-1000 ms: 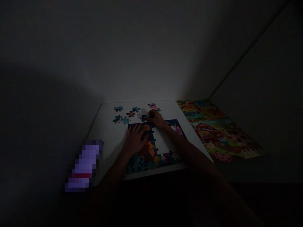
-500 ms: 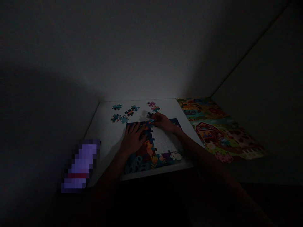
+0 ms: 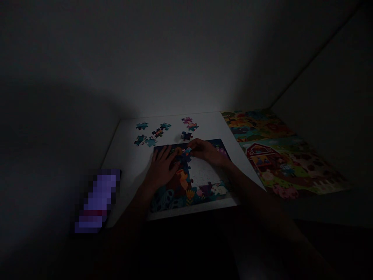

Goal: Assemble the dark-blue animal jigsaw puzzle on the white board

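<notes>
A partly joined jigsaw puzzle [image 3: 171, 197] lies on the white tabletop, with a bare white gap in its middle and right. My left hand [image 3: 161, 171] rests flat over its upper left part, fingers spread. Between the closed fingers of my right hand [image 3: 207, 152] is a small blue puzzle piece [image 3: 187, 151], at the upper left corner of the gap. Whether the piece is locked in, I cannot tell. A dark loose piece [image 3: 186, 135] lies just beyond the puzzle's far edge. My hands cover parts of the top rows.
Several loose pieces [image 3: 150, 141] lie at the back left, and pink and teal ones [image 3: 187, 120] stand out at the back middle. Two colourful pictures [image 3: 260, 163], one a farm scene, lie on the right. A blurred purple oblong [image 3: 97, 198] is at the left edge. Light is dim.
My right hand has brought the blue piece slightly nearer, onto the gap's upper left corner. The dark loose piece behind it shows more fully. My left hand stays flat; the view has shifted a little.
</notes>
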`<action>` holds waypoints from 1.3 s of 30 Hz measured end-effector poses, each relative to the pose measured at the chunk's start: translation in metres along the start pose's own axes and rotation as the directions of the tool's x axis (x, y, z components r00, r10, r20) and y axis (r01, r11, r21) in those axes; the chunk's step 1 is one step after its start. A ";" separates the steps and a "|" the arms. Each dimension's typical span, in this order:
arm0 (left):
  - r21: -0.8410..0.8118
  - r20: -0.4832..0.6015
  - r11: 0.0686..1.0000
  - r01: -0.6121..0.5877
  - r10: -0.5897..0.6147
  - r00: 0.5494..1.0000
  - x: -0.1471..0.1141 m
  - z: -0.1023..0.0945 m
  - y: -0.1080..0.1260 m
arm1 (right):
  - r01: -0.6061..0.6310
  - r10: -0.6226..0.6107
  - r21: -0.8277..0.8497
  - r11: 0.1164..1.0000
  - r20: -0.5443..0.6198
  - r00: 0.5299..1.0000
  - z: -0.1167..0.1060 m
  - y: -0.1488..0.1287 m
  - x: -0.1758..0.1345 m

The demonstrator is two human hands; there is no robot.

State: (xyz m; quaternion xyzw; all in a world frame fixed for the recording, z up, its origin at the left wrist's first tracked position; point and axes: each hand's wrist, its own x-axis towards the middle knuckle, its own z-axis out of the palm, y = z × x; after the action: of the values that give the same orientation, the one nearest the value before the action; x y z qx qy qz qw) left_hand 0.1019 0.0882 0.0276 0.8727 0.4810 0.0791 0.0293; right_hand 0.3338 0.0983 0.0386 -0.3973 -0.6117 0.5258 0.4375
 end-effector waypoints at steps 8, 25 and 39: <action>0.010 0.014 1.000 -0.002 0.002 1.000 0.000 -0.001 0.000 | 0.011 -0.010 -0.025 1.000 0.019 1.000 -0.002 0.003 0.001; -0.023 0.001 0.999 -0.037 0.037 0.999 -0.001 0.000 -0.007 | -0.092 -0.100 -0.305 0.948 -0.559 0.823 -0.061 0.018 0.009; 0.016 0.015 1.000 -0.027 0.026 1.000 -0.009 -0.002 -0.020 | -0.295 -0.164 -0.472 0.831 -0.714 0.681 -0.098 0.039 0.010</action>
State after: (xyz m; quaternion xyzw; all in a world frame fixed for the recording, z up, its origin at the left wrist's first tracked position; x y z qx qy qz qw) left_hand 0.0803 0.0907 0.0257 0.8798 0.4697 0.0690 0.0245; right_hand 0.4248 0.1417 0.0076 -0.7042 -0.4950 0.1396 0.4895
